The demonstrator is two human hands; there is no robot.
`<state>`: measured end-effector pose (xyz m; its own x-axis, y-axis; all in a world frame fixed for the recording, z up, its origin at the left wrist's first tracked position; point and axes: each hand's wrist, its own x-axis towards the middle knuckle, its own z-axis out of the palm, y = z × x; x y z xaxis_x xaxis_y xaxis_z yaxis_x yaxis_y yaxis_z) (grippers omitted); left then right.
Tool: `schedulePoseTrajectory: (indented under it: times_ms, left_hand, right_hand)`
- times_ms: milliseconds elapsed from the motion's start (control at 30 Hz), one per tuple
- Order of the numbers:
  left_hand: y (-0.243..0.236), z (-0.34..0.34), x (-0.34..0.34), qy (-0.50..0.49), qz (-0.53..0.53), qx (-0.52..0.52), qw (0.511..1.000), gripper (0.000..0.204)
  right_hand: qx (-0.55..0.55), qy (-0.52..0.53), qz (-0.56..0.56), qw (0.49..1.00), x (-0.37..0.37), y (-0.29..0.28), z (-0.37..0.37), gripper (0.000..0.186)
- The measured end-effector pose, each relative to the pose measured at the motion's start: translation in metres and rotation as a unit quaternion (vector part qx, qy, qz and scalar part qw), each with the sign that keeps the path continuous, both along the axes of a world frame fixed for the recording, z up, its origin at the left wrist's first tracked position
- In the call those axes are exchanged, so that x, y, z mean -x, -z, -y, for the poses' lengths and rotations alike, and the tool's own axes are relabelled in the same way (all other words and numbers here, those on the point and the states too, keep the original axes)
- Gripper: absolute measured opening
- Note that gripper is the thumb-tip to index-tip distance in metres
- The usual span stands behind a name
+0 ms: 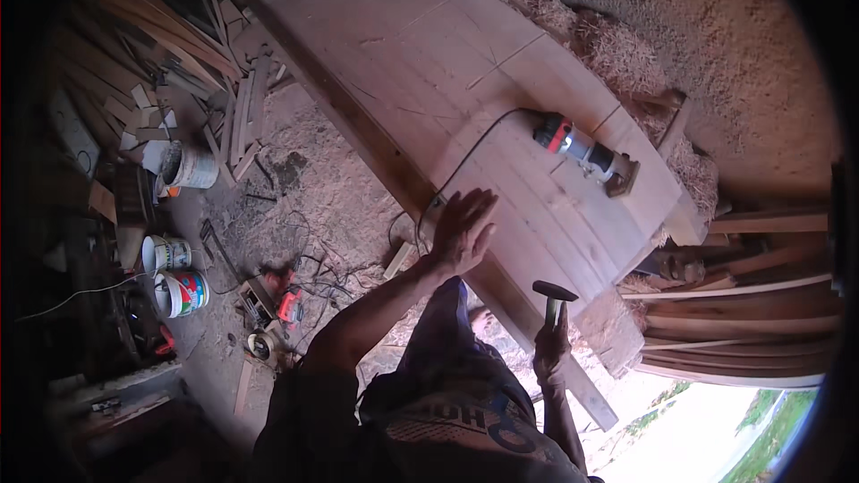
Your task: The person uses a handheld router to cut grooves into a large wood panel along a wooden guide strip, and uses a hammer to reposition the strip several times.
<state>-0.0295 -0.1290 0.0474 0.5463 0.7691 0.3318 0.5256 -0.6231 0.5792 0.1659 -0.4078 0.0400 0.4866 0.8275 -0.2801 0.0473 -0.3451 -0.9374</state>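
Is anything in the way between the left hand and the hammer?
Nothing visible is: only boards show between the left hand and the hammer, which the right hand holds. The power tool lies off to the side.

Left hand (pixel 463 228) outstretched, fingers (pixel 481 203) extended, forearm (pixel 385 309) slanting inward; right hand (pixel 552 347) curled, gripping.

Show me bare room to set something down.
Large patch: the far end of the wooden panel, beyond the router and its cord. Smaller: between the router and the hammer in the right hand. Crowded: the floor at left, with buckets and tools.
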Motion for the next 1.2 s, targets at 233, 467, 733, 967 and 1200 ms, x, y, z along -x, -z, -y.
schedulePoseTrajectory:
  times_ms: [233, 467, 733, 967, 1200]
  left_hand:
    - [0.054, -0.143, 0.113, -0.517, -0.068, 0.042, 0.853, 0.093]
    - [0.043, -0.187, 0.108, -0.559, 0.018, 0.200, 0.805, 0.109]
    - [0.047, -0.187, 0.106, -0.553, 0.080, 0.166, 0.812, 0.102]
    - [0.042, -0.187, 0.105, -0.545, 0.103, 0.158, 0.817, 0.101]
    - [0.048, -0.186, 0.109, -0.545, 0.105, 0.149, 0.819, 0.099]
  right_hand:
    - [-0.046, -0.030, -0.079, 0.995, 0.015, 0.006, -0.064, 0.059]
    - [-0.008, -0.117, 0.025, 0.993, 0.033, -0.028, -0.130, 0.052]
    - [-0.002, -0.136, 0.000, 0.991, 0.044, -0.022, -0.161, 0.052]
    - [-0.011, -0.161, 0.042, 0.986, 0.038, -0.030, -0.184, 0.054]
    - [0.007, -0.167, 0.041, 0.985, 0.034, -0.031, -0.193, 0.053]
